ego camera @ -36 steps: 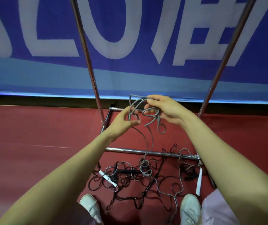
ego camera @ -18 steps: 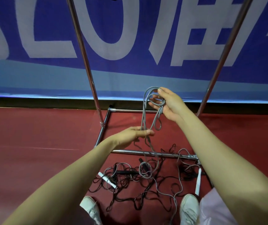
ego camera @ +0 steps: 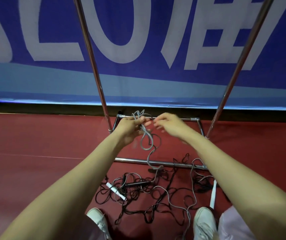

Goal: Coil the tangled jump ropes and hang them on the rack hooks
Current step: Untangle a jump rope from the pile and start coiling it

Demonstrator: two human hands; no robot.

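Note:
My left hand (ego camera: 130, 126) grips a bunch of grey jump rope loops (ego camera: 145, 144) in front of the rack. The loops hang below the fist, and one grey strand trails down to the floor. My right hand (ego camera: 170, 126) is right beside it, blurred, with its fingertips at the top of the loops; whether it pinches the rope is unclear. A tangle of black and grey ropes (ego camera: 156, 193) lies on the red floor. In it are two white handles (ego camera: 116, 190) (ego camera: 213, 194) and a black handle (ego camera: 137, 183). The rack's hooks are out of view.
The chrome rack stands straight ahead: a near base bar (ego camera: 133, 160) and two uprights (ego camera: 90, 54) (ego camera: 242, 54). Behind it hangs a blue banner (ego camera: 138, 32). My white shoes (ego camera: 98, 219) (ego camera: 204, 220) stand at the edge of the tangle.
The grey loops have passed from my right hand to my left hand, which rose to meet it. More grey rope has been drawn up off the floor.

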